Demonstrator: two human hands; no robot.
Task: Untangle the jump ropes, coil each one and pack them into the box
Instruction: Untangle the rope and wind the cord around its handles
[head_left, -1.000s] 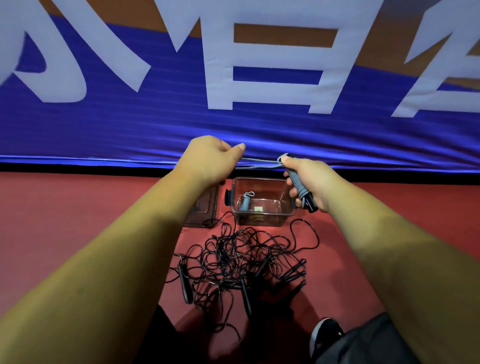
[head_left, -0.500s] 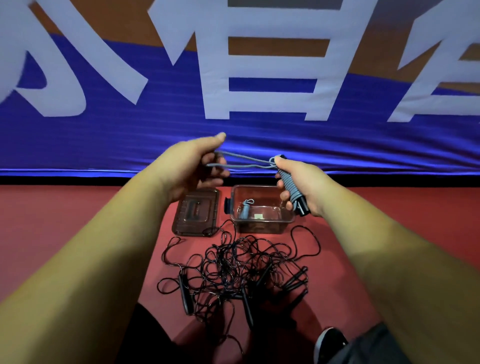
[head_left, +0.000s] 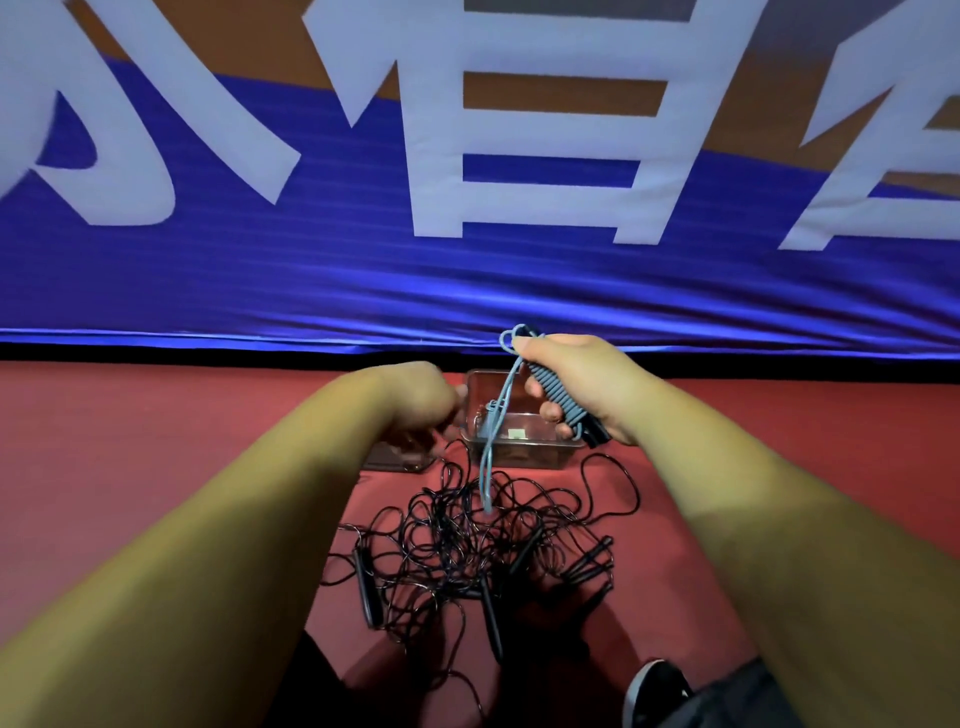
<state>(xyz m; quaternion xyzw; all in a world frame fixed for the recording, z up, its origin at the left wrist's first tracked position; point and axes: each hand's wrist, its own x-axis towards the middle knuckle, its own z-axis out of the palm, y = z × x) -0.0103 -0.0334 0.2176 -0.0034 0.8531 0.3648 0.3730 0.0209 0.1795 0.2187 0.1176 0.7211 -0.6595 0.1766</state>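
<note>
Now: right hand (head_left: 587, 384) grips the wound grey rope (head_left: 556, 392), long axis tilted, tail hanging over the box (head_left: 524, 456) just below. Left hand (head_left: 421, 397) beside the box's left wall, blurred; grip unreadable.

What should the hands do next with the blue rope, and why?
Probably the left hand should catch the loose loop and tuck it in. The right hand grips the wound blue rope above the box, but that loop dangles down toward the black tangle and might snag there.
</note>
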